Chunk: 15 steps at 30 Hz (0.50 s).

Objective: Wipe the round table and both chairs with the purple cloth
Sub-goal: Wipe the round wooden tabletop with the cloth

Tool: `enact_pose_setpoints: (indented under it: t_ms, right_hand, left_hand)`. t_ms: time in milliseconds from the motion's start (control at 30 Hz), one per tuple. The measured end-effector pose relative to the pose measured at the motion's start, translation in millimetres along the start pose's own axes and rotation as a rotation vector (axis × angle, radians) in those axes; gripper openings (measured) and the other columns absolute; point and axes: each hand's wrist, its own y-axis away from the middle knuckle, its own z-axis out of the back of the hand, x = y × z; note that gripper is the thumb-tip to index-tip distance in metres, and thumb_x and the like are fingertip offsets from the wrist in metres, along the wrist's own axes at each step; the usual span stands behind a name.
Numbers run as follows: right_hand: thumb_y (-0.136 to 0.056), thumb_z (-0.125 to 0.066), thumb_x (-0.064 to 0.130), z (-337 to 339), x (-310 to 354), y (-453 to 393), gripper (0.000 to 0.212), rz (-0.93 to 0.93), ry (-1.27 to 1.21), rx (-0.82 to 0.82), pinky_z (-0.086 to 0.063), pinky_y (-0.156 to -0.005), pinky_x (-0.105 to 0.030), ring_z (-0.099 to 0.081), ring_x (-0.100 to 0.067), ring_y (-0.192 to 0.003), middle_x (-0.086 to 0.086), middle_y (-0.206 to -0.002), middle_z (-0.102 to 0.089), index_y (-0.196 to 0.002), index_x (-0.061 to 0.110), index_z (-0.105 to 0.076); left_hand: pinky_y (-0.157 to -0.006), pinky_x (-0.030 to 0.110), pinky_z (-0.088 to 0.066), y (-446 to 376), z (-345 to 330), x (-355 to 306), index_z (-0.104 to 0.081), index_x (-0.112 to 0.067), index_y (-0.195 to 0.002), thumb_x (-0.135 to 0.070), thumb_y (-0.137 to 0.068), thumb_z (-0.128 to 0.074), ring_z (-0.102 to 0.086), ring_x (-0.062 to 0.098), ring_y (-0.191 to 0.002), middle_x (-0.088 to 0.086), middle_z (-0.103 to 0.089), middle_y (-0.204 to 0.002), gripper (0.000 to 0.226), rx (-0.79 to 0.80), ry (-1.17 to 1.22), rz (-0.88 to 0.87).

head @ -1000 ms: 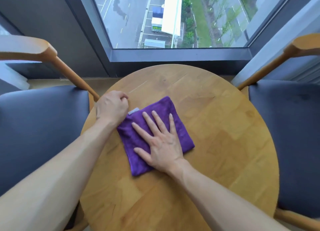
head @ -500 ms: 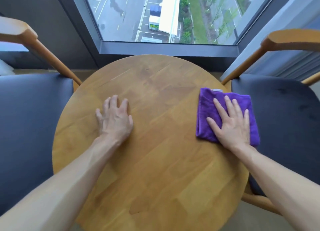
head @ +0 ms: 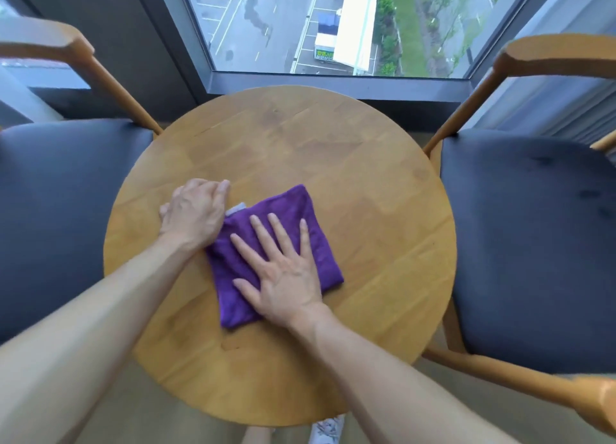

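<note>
A folded purple cloth [head: 301, 210] lies left of centre on the round wooden table [head: 373, 190]. My right hand [head: 283, 277] presses flat on the cloth with fingers spread and straight. My left hand [head: 195, 215] rests on the tabletop against the cloth's left corner, its fingers curled into a fist; it covers that edge of the cloth, and I see nothing held in it. A dark-cushioned wooden chair [head: 63, 210] stands to the left of the table and a matching chair [head: 533, 243] to the right.
A large window [head: 333, 26] behind the table looks far down onto a street. The chairs' wooden armrests [head: 563, 55] rise beside the table on both sides. The floor and a foot [head: 326, 428] show below the table's near edge.
My right hand has slid the cloth from the table's right edge back to left of centre. My left hand, flat on the table half a second ago, is now curled beside the cloth.
</note>
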Motion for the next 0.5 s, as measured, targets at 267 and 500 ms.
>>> enact_pose_setpoints:
  t_ms: [267, 500]
  right_hand:
    - [-0.090, -0.030, 0.071, 24.6, -135.7, 67.1, 0.070, -0.195, 0.116, -0.018, -0.007, -0.115, -0.065, -0.009, -0.019, -0.153, 0.006, -0.166, -0.013, -0.154, 0.047, -0.017]
    - [-0.091, -0.023, 0.072, 20.0, -150.0, 118.4, 0.069, -0.482, 0.057, -0.042, -0.004, -0.119, -0.062, -0.001, -0.017, -0.153, 0.008, -0.166, -0.006, -0.154, 0.048, -0.009]
  left_hand:
    - [-0.110, 0.054, -0.030, 28.7, -43.0, -38.4, -0.060, -0.023, -0.134, -0.047, -0.103, -0.038, -0.037, 0.033, -0.139, 0.010, -0.042, -0.151, 0.044, 0.016, -0.032, -0.116]
    - [-0.118, 0.049, -0.022, 78.2, -82.2, -72.9, -0.042, -0.036, -0.148, -0.052, -0.100, -0.041, -0.024, 0.023, -0.148, 0.003, -0.028, -0.161, 0.050, 0.103, -0.073, -0.336]
